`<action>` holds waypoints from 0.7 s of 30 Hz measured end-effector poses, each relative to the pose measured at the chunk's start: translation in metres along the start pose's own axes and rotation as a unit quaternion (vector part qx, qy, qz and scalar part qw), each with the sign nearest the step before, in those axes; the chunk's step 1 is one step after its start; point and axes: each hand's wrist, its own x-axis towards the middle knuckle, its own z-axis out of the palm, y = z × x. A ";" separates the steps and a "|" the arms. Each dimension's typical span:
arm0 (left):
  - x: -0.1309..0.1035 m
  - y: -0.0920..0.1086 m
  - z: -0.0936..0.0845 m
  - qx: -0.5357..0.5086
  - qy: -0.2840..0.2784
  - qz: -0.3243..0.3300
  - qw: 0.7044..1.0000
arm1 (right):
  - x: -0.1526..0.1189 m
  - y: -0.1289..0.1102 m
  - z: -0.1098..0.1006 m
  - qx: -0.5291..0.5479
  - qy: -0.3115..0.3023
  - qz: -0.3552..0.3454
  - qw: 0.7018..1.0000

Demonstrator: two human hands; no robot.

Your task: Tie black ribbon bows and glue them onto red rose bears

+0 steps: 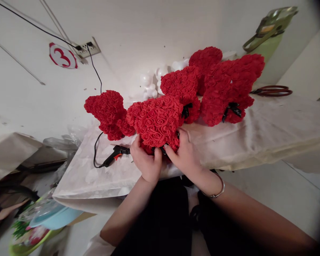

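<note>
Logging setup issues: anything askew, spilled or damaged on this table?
Nothing looks spilled or damaged. One oddity: the glue gun lies directly on the cloth, nose toward the left hand on the bear. Its cord seems to run to the outlet, so it could be hot.

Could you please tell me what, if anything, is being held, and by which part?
The left grip and right grip hold the front red bear by its lower part, beside its black ribbon.
</note>
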 end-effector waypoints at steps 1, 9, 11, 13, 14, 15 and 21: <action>0.000 0.000 0.000 0.004 -0.001 0.004 1.000 | 0.000 0.000 0.000 -0.002 0.001 0.002 1.000; 0.000 0.000 -0.003 0.008 -0.010 0.023 1.000 | -0.001 -0.001 0.002 -0.005 0.011 0.018 1.000; -0.001 -0.001 -0.004 -0.008 -0.013 0.025 1.000 | 0.000 -0.001 0.001 0.007 0.006 0.001 1.000; -0.002 -0.001 -0.004 -0.023 -0.013 0.025 0.999 | 0.000 0.000 0.000 0.009 0.005 -0.007 1.000; -0.003 -0.002 -0.004 -0.025 -0.011 0.021 0.999 | 0.000 0.000 0.000 0.008 0.007 -0.007 1.000; -0.003 -0.002 -0.004 -0.025 -0.010 0.016 1.000 | 0.000 0.000 0.001 0.008 0.009 -0.007 1.000; -0.003 -0.001 -0.002 -0.008 -0.001 0.004 1.000 | 0.000 0.001 0.002 0.010 0.009 0.000 1.000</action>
